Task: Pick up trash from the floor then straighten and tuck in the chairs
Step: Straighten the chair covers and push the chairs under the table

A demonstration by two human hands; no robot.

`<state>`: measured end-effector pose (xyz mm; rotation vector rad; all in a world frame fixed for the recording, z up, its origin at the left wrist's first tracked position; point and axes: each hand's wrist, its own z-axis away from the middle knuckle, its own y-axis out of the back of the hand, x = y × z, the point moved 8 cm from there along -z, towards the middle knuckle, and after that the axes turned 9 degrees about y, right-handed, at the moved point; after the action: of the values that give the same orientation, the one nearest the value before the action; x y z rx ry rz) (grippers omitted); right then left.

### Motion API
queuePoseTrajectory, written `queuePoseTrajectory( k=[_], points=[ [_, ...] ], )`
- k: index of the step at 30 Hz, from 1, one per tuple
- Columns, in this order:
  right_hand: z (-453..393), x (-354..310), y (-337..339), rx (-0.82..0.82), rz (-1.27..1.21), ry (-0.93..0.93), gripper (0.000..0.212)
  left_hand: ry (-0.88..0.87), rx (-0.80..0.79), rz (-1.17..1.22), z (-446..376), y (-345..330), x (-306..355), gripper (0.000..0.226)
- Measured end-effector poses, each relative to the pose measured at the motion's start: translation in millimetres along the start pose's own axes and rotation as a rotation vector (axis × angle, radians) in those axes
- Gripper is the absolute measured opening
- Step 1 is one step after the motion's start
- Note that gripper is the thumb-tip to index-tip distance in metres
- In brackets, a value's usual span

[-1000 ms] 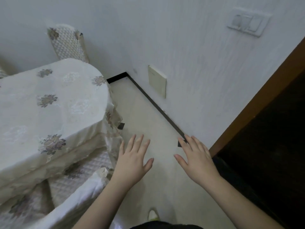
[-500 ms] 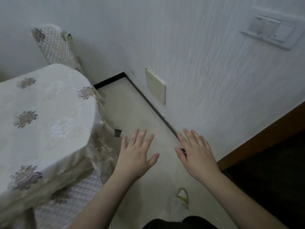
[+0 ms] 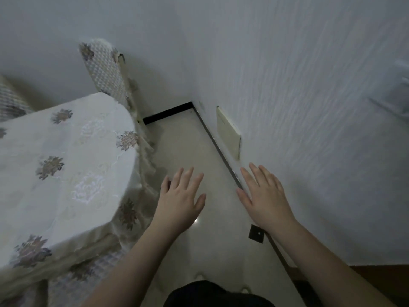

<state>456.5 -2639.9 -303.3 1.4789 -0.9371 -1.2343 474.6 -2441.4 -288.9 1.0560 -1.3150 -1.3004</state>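
A: Over the pale floor (image 3: 188, 140) beside the wall, left hand (image 3: 180, 199) and right hand (image 3: 264, 199) hover, fingers spread, grasping nothing.

B: Trash?

A: A dark square scrap (image 3: 256, 234) below the right wrist (likely the next pickup); the covered chair (image 3: 106, 72) waits behind the table (image 3: 66, 162).

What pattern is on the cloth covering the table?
The tablecloth is cream-white with scattered grey-brown flower motifs, seen in the head view.

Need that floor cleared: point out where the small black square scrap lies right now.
In the head view the black square scrap lies flat on the pale floor, lower right, against the dark baseboard, just below the right hand.
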Motion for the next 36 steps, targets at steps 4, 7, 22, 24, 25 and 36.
queuePoseTrajectory(
  k=[4, 7, 22, 24, 25, 36],
  points=[
    [-56, -14, -3, -0.009, -0.022, 0.072, 0.07, 0.088, -0.003, 0.01, -34, -4, -39, 0.061],
    [-104, -29, -6, -0.008, -0.019, 0.123, 0.069, 0.149, 0.012, 0.045, -63, -2, -68, 0.065],
    [-334, -89, -13, -0.011, 0.08, 0.188, 0.064, 0.202, 0.102, 0.135, -235, 22, -197, 0.058],
    [-357, -91, -18, -0.021, 0.084, 0.196, 0.062, 0.197, 0.127, 0.123, -257, 25, -205, 0.055],
    [-370, -90, -20, -0.03, 0.086, 0.201, 0.062, 0.198, 0.133, 0.116, -269, 26, -209, 0.054],
    [-550, -66, -24, -0.02, 0.043, 0.25, 0.066, 0.289, 0.06, 0.057, -427, 23, -255, 0.073]
  ],
)
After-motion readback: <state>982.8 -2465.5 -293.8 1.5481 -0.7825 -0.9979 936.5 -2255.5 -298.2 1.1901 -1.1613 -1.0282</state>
